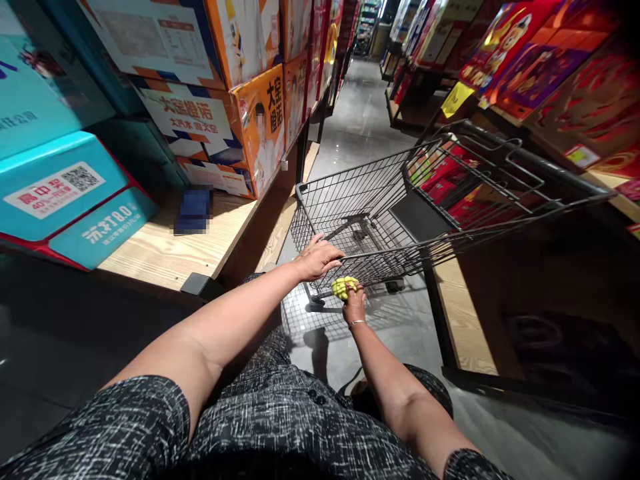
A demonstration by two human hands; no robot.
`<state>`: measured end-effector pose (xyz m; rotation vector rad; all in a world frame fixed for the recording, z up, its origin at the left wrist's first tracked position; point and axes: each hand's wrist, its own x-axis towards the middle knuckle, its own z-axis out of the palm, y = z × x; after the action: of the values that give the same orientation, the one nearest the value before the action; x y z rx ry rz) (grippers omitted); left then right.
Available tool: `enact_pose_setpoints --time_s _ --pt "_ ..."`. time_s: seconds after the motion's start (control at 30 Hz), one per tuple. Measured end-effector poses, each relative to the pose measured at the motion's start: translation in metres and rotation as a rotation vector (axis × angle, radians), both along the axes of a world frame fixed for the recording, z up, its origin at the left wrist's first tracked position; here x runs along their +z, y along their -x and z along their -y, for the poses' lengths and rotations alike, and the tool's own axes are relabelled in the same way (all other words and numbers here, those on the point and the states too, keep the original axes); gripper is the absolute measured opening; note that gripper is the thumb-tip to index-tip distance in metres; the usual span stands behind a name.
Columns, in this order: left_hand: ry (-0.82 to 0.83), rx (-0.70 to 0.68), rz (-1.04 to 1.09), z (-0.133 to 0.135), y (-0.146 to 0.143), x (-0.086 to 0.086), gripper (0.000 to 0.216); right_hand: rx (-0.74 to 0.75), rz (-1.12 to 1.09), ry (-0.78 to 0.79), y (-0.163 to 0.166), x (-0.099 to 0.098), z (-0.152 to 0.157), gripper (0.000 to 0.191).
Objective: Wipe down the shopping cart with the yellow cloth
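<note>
A black wire shopping cart (350,250) stands at an angle in front of me, its handle end towards the shelves on the right. My left hand (317,259) is closed over the top rim of the cart's near side. Just below that rim, outside the basket, my right hand (355,303) grips a yellow, bumpy thing (344,287), possibly a chenille cleaning cloth. It is against or very near the wire side; I cannot tell if they touch. My right fingers partly cover it.
Stacked orange drink cartons (260,130) and turquoise boxes (55,193) fill a wooden shelf (187,247) on the left, with a dark blue object (194,210) there. Red gift boxes (520,40) line the right. A tiled aisle (357,100) runs ahead.
</note>
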<state>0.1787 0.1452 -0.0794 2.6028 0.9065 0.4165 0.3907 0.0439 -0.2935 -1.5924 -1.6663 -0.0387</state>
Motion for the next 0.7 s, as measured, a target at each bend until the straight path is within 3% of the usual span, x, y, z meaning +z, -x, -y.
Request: enact_pose_setpoints --time_s 0.13,0.27,0.37,0.5,0.57,0.63,0.7 --pt "0.015 0.030 -0.027 -0.005 0.010 0.005 0.027 0.085 -0.018 0.066 0.008 -0.002 -0.010 0.040" --pt "-0.030 0.065 -0.093 -0.008 0.018 0.013 0.026 0.102 -0.031 0.084 0.004 0.023 -0.033 0.043" --pt "-0.067 0.115 -0.214 -0.007 0.014 0.022 0.028 0.076 -0.045 0.021 -0.009 0.069 -0.044 0.048" --pt "-0.017 0.152 -0.314 0.002 -0.004 0.032 0.048 0.010 -0.059 -0.227 -0.030 0.145 -0.051 0.042" --pt "0.001 0.189 -0.318 0.009 -0.014 0.034 0.059 -0.032 -0.055 -0.308 -0.037 0.166 -0.055 0.040" --pt "-0.004 0.254 -0.299 0.016 -0.020 0.032 0.063 -0.058 -0.041 -0.313 -0.037 0.162 -0.057 0.040" --pt "-0.026 0.309 -0.263 0.022 -0.024 0.029 0.062 -0.067 -0.027 -0.264 -0.030 0.136 -0.056 0.040"
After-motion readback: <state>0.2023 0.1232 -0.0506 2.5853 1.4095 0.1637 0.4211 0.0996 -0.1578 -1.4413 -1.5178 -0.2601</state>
